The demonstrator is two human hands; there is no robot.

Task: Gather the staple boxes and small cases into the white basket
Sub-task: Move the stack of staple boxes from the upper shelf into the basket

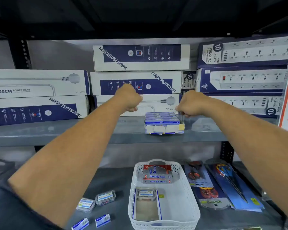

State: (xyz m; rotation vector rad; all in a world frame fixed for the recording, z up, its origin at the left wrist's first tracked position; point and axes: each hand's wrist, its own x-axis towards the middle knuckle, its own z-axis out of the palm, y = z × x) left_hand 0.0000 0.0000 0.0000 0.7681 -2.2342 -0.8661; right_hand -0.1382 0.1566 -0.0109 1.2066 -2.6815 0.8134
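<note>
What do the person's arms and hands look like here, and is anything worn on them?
Both forearms are bare: no gloves, watch or bracelets show on the left hand or right hand. A dark blue sleeve covers the left upper arm; the right upper arm runs out of view.

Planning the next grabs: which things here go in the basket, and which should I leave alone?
Job things: blue staple boxes on the upper shelf; white basket; two clear cases and two small blue boxes left of it.

Leave alone: power strip boxes; packaged scissors.
</note>
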